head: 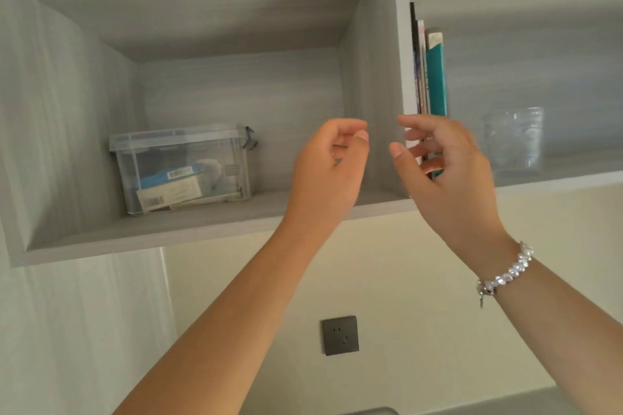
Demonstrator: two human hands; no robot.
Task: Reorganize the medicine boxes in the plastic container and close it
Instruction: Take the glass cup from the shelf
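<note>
A clear plastic container (215, 141) with its lid on stands at the back left of a grey shelf cubby (188, 226). Through its wall I see a blue and white medicine box (170, 176) lying over a white one (168, 195). My left hand (328, 172) is raised in front of the cubby, to the right of the container and apart from it, fingers loosely curled and holding nothing. My right hand (445, 172) is lifted beside it in front of the shelf divider, fingers relaxed and empty, with a bead bracelet on the wrist.
Upright books (435, 77) lean against the divider (401, 44) in the right cubby, and a clear glass (514, 141) stands further right. A dark wall socket (339, 335) sits on the cream wall below the shelf.
</note>
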